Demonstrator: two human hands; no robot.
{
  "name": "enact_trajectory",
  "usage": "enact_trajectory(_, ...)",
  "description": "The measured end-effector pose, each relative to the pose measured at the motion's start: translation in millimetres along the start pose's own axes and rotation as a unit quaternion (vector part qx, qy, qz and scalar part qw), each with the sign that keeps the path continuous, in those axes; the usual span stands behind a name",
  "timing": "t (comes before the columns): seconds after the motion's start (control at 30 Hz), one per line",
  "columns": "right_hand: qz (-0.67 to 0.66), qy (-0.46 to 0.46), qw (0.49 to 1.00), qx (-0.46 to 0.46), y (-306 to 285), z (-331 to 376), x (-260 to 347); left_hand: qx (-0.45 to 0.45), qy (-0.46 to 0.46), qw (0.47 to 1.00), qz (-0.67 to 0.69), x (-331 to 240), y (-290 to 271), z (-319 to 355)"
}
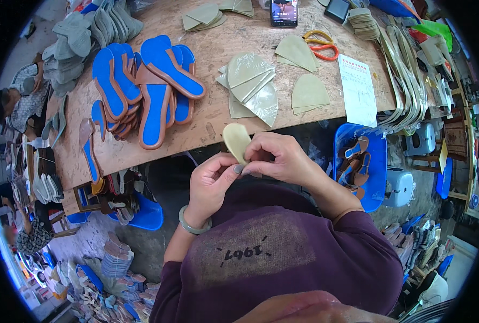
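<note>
1. Head view: both hands meet just in front of the near edge of the table [218,124], above the person's lap, and share one thing, a small pale pad [236,141] shaped like a rounded tongue.
2. The left hand [212,180] is curled nearly closed; its thumb and forefinger pinch the pad's lower end, and a grey-green bangle [192,225] sits on that wrist.
3. The right hand [282,159] is also closed down, with its fingertips [256,155] pressed on the pad's lower edge from the other side; the wider top of the pad stands free above both hands.
4. The pad looks thin, light and bendable, likely foam or soft board. It should flex rather than break and may curl if squeezed hard. I judge the edges to be the best grip, pinched between thumb and finger, as here.
5. On the table beyond the pad lie more pale cut pieces [253,86], some with a glossy film.
6. Left of those pieces is a heap of blue soles [153,89] with brown rims.
7. Farther back are orange scissors [321,44], a phone [284,12] and a white sheet [358,89].
8. Right of the hands, below the table's edge, a blue bin [376,177] holds brown strapped parts.
</note>
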State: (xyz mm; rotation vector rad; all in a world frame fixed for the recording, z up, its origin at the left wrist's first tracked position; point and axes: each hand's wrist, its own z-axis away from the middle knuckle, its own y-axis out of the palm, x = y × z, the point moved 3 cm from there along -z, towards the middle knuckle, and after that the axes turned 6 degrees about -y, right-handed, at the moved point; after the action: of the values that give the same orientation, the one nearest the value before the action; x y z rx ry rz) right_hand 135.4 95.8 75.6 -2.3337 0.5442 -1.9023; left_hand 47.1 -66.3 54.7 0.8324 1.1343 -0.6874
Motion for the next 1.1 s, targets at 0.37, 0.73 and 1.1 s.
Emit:
enact_trajectory(0.37,0.009,-0.058,0.997,-0.049,0,0,5,-0.027,-0.003,0.998,-0.052,-2,-3,3)
enact_trajectory(0.73,0.084,-0.137,0.986,-0.054,3,-1,11,-0.055,-0.01,0.998,0.016,-6,1,1)
enact_trajectory(1.1,0.146,-0.18,0.969,-0.082,6,-2,8,-0.081,0.036,0.992,-0.087,-6,-1,-1)
